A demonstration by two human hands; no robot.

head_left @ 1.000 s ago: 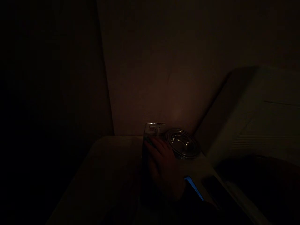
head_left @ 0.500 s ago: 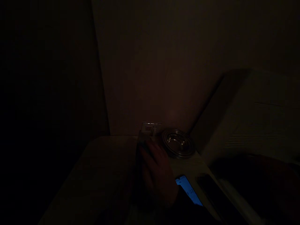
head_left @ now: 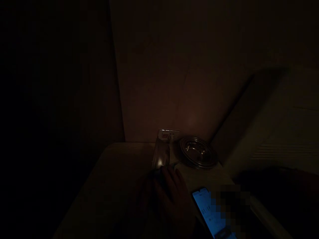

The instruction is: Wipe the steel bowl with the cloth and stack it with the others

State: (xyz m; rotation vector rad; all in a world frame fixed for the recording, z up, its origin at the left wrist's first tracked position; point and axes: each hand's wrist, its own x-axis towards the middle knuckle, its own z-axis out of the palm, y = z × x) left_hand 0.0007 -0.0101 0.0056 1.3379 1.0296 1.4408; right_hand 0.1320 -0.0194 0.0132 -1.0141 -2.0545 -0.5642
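The scene is very dark. My right hand (head_left: 174, 196) is at the lower middle, its fingers curved over a dark thing that I cannot make out. My left hand (head_left: 144, 194) shows only as a faint shape on the other side of that thing, and its fingers are lost in the dark. Just beyond the fingertips is a glossy, long, narrow thing (head_left: 161, 154) with a bright glint, reaching back toward the wall; its kind is unclear. To the right of my right hand lies a phone (head_left: 208, 212) with a lit blue screen.
A wall socket plate (head_left: 168, 134) sits low on the wall (head_left: 154, 83). Nested shiny metal dishes (head_left: 198, 152) stand at the tabletop's back right. The pale tabletop (head_left: 107, 186) ends at the left. A slanted panel (head_left: 239, 113) rises at the right.
My right hand has drawn back from the wall, uncovering the glossy narrow thing. More of the phone shows. The whole view has shifted slightly, so things sit farther right.
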